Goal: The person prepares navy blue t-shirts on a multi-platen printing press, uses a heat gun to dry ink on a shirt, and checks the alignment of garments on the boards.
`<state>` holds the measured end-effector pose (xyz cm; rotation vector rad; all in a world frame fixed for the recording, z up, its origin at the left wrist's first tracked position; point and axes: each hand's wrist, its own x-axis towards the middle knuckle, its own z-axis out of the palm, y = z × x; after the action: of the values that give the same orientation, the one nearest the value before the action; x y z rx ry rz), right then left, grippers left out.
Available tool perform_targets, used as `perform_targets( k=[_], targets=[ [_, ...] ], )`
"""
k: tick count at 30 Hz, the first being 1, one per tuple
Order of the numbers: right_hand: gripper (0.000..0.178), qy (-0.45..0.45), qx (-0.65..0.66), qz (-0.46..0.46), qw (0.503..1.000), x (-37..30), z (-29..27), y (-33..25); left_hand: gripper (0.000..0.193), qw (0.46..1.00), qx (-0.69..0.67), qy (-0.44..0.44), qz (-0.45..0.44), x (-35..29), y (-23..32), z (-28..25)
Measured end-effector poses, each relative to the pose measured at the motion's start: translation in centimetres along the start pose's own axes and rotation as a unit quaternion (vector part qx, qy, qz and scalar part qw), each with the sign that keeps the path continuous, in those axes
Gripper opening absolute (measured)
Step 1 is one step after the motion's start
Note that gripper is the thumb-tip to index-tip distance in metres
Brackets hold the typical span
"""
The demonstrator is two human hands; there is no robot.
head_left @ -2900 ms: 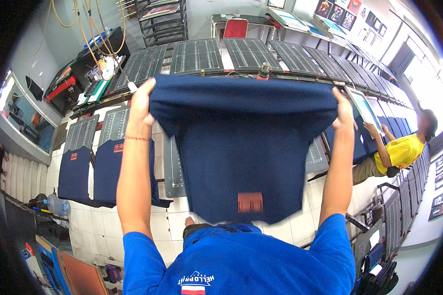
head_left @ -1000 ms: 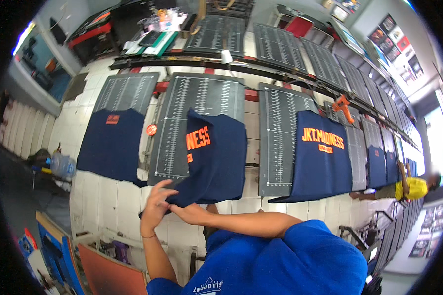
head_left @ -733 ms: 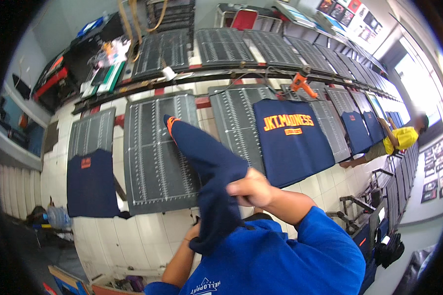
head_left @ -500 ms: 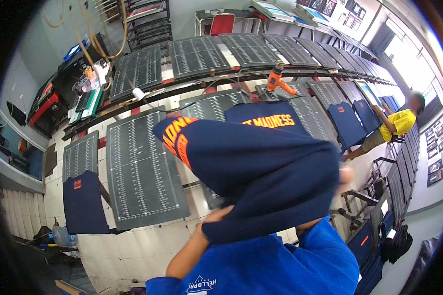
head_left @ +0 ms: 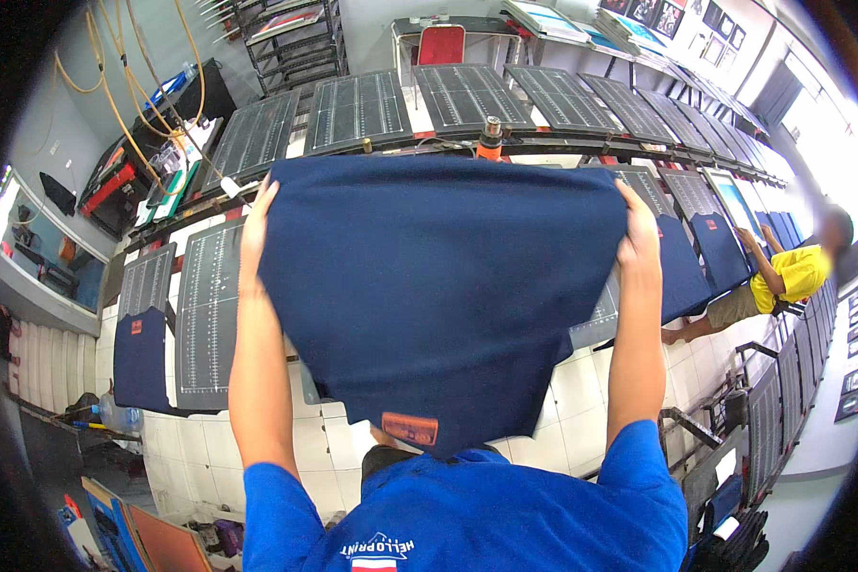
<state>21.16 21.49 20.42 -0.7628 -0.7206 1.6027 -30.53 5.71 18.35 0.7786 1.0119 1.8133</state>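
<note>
A navy T-shirt (head_left: 439, 276) is stretched wide in front of me between my two hands. My left hand (head_left: 257, 224) is closed on its far left corner, and my right hand (head_left: 641, 229) grips the far right corner. The cloth hangs slack toward my body, with a small orange print (head_left: 410, 428) near its lower edge. Beneath the shirt, a dark printing board (head_left: 210, 305) with white ruled marks shows on the left. An orange heat gun (head_left: 489, 140) pokes out just past the shirt's far edge, its lower part hidden.
Another navy shirt (head_left: 141, 357) hangs over a board at the left. Rows of ruled boards (head_left: 357, 112) run along the far side. At the right, a person in a yellow shirt (head_left: 793, 276) works beside more navy shirts (head_left: 718, 250). Yellow hoses (head_left: 114, 105) hang at the upper left.
The bunched shirt has been raised and spread out flat, its large orange lettering no longer in sight. My hands have moved apart and away from my body. The shirt lying behind is now hidden.
</note>
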Motion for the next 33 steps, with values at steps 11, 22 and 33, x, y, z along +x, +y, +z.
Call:
perform_targets(
  k=[11, 22, 33],
  targets=[
    [0.031, -0.057, -0.073, -0.112, 0.989, -4.4, 1.2, -8.4, 0.037, 0.989, 0.019, 0.007, 0.147, -3.9, 6.9, 10.9],
    [0.029, 0.101, -0.179, 0.056, 0.977, -13.8, -22.3, 13.0, 0.038, 0.965, 0.180, 0.119, -0.148, -23.9, -18.7, -1.2],
    [0.014, 0.211, -0.223, 0.151, 0.940, -19.5, -30.0, 18.6, 0.040, 0.866, 0.453, 0.164, -0.133, -29.7, -25.3, -4.1]
  ],
)
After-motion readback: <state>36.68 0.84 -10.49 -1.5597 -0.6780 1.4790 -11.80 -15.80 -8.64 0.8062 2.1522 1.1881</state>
